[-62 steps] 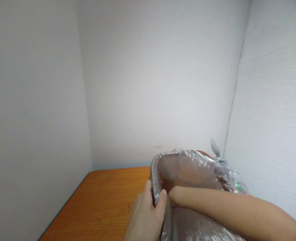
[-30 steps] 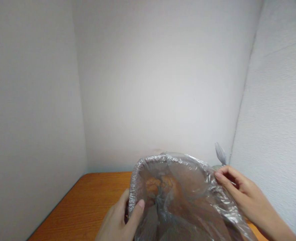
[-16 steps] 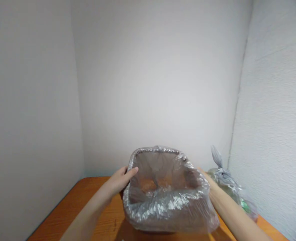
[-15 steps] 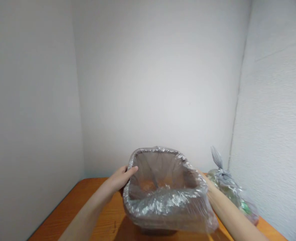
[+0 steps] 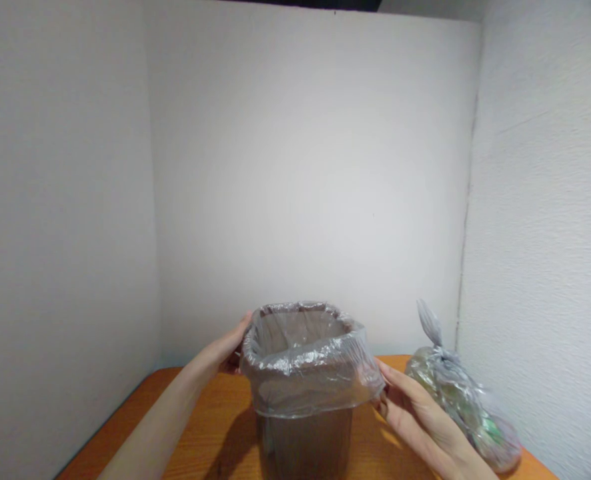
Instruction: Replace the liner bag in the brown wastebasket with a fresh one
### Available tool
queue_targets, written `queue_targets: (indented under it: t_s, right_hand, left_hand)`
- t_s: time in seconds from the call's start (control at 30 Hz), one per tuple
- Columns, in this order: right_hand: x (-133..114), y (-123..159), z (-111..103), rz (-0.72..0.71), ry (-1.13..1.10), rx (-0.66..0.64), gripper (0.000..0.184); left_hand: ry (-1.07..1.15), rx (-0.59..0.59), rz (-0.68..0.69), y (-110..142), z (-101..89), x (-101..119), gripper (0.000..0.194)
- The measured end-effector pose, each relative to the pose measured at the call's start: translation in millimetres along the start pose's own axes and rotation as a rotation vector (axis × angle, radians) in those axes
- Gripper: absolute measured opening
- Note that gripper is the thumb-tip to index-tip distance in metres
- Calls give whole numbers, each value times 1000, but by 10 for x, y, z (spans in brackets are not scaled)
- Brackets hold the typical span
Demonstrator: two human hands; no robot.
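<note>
A brown trash bin (image 5: 304,447) stands upright on the table in front of me. Over its rim is folded a clear plastic bin liner (image 5: 300,393), whose loose edge hangs around the outside. My left hand (image 5: 235,345) grips the bin's left side just below the lined rim; some fingers are hidden behind it. At the right, my right hand (image 5: 400,397) pinches the liner's overhanging edge between thumb and fingers, pulled a little away from the bin wall.
A knotted clear plastic bag (image 5: 463,393) of mixed items, one of them green, lies at the table's right edge. The wooden table (image 5: 208,413) meets a white wall (image 5: 300,187) behind, with walls on both sides.
The bin has gone from tilted toward me to upright. My right hand has come from its far right side to the liner's near right edge. The view has tipped upward.
</note>
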State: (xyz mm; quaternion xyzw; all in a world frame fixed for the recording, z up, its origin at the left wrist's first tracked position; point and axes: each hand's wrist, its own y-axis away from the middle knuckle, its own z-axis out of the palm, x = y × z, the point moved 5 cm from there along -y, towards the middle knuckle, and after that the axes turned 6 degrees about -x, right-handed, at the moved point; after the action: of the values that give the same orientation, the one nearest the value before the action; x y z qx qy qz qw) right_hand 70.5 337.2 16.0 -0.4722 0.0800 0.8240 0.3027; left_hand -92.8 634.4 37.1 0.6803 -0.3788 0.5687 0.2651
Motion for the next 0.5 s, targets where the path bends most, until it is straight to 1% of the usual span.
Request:
queue_targets:
  t_s: [0.03, 0.07, 0.1, 0.17, 0.2, 0.27, 0.33, 0.4, 0.47, 0.5]
  right_hand:
    - [3, -6, -3, -24, -8, 11, 25]
    - [17, -21, -14, -41, -14, 22, 26]
    - [44, -42, -34, -58, -15, 37, 27]
    - [141, -90, -96, -79, -2, 67, 32]
    - [214, -114, -135, -80, 9, 73, 34]
    - [383, -155, -223, -73, 29, 66, 37]
    - [538, -176, -333, -71, 42, 61, 37]
    - [629, -173, -460, -93, 85, 97, 38]
    - [661, -157, -565, -112, 173, 161, 41]
    - [664, -150, -599, -116, 218, 192, 41]
  left_hand:
    - [25, 2, -36, 5, -27, -101, 84]
    - [63, 32, -59, 12, -58, -219, 87]
    - [112, 89, -70, 24, -84, -352, 92]
    - [222, 217, -34, 72, -78, -625, 103]
    - [279, 245, -15, 108, -23, -759, 107]
    - [377, 193, 48, 198, 179, -962, 103]
    - [441, 124, 62, 306, 400, -1089, 94]
    - [455, 73, 74, 393, 568, -1128, 84]
    - [459, 62, 79, 424, 656, -1126, 81]
    - [471, 70, 74, 418, 677, -1126, 82]
